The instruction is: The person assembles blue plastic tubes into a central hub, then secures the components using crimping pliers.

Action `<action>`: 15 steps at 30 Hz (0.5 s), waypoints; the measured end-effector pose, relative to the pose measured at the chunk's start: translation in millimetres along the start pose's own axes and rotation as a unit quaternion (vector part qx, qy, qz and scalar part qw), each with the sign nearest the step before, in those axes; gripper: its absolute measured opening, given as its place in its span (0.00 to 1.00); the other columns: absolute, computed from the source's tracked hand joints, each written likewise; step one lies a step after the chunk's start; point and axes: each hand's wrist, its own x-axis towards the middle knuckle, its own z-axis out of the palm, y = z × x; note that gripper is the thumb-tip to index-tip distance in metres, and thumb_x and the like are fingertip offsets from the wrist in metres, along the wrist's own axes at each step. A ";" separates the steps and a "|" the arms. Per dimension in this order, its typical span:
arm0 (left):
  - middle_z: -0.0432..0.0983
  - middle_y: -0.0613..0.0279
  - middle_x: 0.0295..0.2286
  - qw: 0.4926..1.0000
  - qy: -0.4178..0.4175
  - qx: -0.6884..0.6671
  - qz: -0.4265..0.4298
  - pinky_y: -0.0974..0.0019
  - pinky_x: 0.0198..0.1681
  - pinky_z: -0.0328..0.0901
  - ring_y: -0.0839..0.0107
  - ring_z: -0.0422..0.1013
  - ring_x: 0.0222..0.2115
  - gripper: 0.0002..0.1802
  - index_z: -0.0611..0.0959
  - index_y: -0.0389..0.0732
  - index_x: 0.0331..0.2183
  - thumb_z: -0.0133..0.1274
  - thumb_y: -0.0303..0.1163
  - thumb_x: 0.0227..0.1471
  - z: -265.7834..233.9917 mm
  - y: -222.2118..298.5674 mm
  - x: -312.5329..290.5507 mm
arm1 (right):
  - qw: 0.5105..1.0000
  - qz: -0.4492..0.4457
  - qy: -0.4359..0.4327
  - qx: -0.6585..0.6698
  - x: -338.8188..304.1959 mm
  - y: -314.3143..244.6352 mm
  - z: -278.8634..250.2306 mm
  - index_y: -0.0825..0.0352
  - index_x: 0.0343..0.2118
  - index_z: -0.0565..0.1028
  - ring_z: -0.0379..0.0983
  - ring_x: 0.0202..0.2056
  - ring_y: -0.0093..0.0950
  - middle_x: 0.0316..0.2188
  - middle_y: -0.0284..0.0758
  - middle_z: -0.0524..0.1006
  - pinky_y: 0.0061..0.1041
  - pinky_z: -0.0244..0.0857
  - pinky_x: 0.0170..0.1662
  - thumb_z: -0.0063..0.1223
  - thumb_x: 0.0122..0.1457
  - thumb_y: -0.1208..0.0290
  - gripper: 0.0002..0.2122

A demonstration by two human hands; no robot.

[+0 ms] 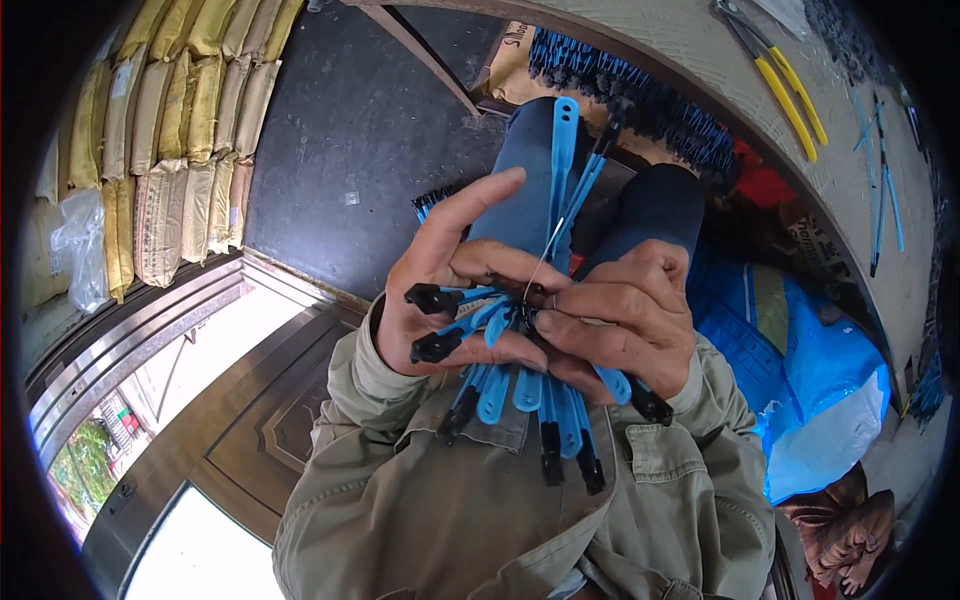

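A fan of blue plastic strips with black clip-like ends (490,395) is gathered above my lap, spreading out from one centre. My left hand (425,260) is wrapped round the bunch from the left, its index finger stretched upward off it. Thumb and fingers of my right hand (635,325) pinch together at the centre of the bunch. A thin, light wire (541,262) rises from between both hands. One blue strip with two holes (563,150) points away from me over my knee. The fingers hide where the strips meet.
Yellow-handled cutters (790,100) and loose blue and black strips (882,190) lie on the worktable (660,50) at right. Below it are heaped similar strips (640,85). A blue plastic sack (800,380) is beside my right leg; stacked bags (180,110) stand at left.
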 end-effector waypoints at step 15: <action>0.59 0.25 0.47 0.910 -0.212 -0.284 -0.214 0.54 0.52 0.60 0.46 0.66 0.46 0.50 0.50 0.27 0.54 0.59 0.46 0.43 -55.5 4.0 40.3 | 0.966 0.005 -0.028 0.257 7.8 26.7 -4.2 0.64 0.26 0.79 0.73 0.30 0.28 0.29 0.36 0.78 0.32 0.62 0.44 0.63 0.39 0.73 0.08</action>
